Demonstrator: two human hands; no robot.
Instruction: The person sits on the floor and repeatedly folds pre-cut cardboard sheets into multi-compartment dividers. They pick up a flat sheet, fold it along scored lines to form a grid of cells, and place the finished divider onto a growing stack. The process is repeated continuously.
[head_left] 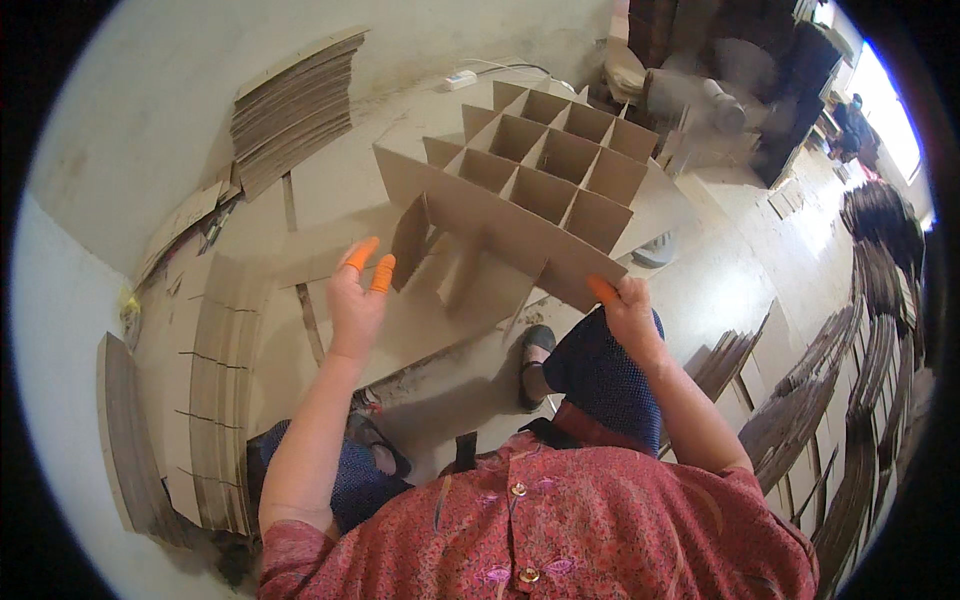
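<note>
A brown cardboard divider grid (515,215), its crossed strips slotted together into square cells, is tilted in front of me. My right hand (632,318) grips the near right end of its long front strip, with an orange finger cot on the finger that shows there. Just short of the grid's left side, my left hand (358,308) is open, fingers apart and apparently touching nothing. Two of its fingertips wear orange finger cots. Below the front strip, more cross strips hang down, partly in shadow.
Slotted cardboard strips (222,390) stand in a row at my left. A tall stack of cardboard (295,110) leans by the wall. More bundled strips (850,390) fill the right side. A white power strip (460,80) lies at the back.
</note>
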